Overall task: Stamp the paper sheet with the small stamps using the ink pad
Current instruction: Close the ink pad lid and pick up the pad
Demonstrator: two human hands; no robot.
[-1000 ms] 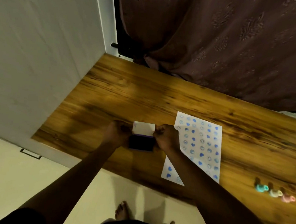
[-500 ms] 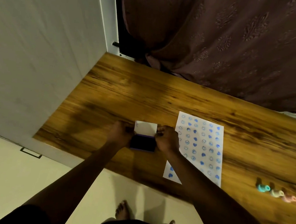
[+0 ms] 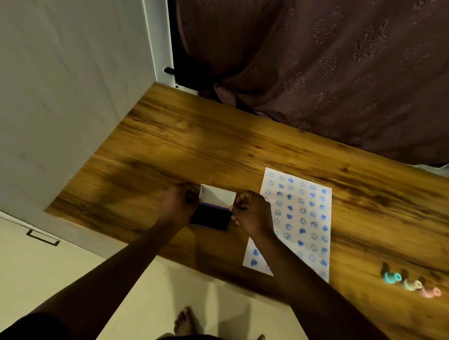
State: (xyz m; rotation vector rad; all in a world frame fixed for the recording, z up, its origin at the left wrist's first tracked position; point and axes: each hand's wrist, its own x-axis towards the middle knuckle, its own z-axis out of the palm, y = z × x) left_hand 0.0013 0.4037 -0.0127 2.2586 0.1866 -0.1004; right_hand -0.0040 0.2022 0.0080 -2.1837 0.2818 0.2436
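A small ink pad [image 3: 210, 217] with a dark blue pad and a raised white lid [image 3: 219, 196] rests on the wooden table [image 3: 193, 145]. My left hand [image 3: 177, 206] grips its left side and my right hand [image 3: 251, 216] grips its right side, at the lid's corner. To the right lies a white paper sheet [image 3: 295, 220] covered with rows of blue heart and smiley stamps; my right wrist hides its lower left part. Three small stamps, teal [image 3: 391, 277], cream [image 3: 411, 284] and pink [image 3: 429, 291], lie in a row further right.
A grey wall panel [image 3: 57, 71] borders the table's left end. A brown patterned curtain [image 3: 338, 57] hangs behind the table. My bare feet [image 3: 186, 322] stand on the pale floor below the table's near edge.
Both hands have stayed on the ink pad with its lid raised. The view has shifted slightly; the pad, paper and stamps have not moved on the table.
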